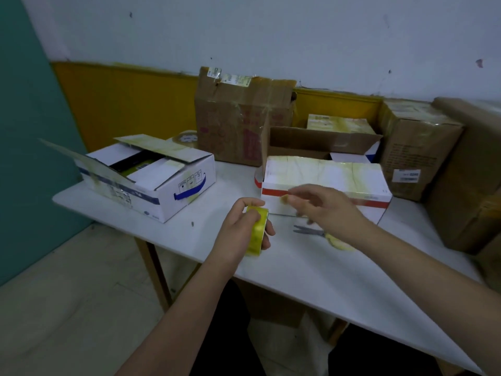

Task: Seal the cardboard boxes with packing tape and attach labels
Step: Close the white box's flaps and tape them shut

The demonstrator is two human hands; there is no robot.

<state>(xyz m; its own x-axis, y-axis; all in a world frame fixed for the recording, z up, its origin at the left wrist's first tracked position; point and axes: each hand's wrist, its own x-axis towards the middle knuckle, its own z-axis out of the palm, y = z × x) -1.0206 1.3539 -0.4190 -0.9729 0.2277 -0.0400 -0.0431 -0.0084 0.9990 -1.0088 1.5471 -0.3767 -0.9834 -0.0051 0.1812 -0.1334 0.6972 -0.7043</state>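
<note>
My left hand (241,232) grips a yellowish roll of packing tape (257,231) just above the white table (311,280). My right hand (322,207) is blurred, to the right of the roll, its thumb and forefinger pinched together as if on the tape's free end, in front of a closed white box with a red stripe (325,177). That box has yellowed tape across its top. A white and blue box (151,177) sits at the table's left end with its flaps open.
Scissors with yellow handles (314,233) lie on the table under my right wrist. A tall brown box (241,115), an open carton (320,142) and large brown boxes (417,147) line the back and right. Another tape roll (187,138) sits behind the left box.
</note>
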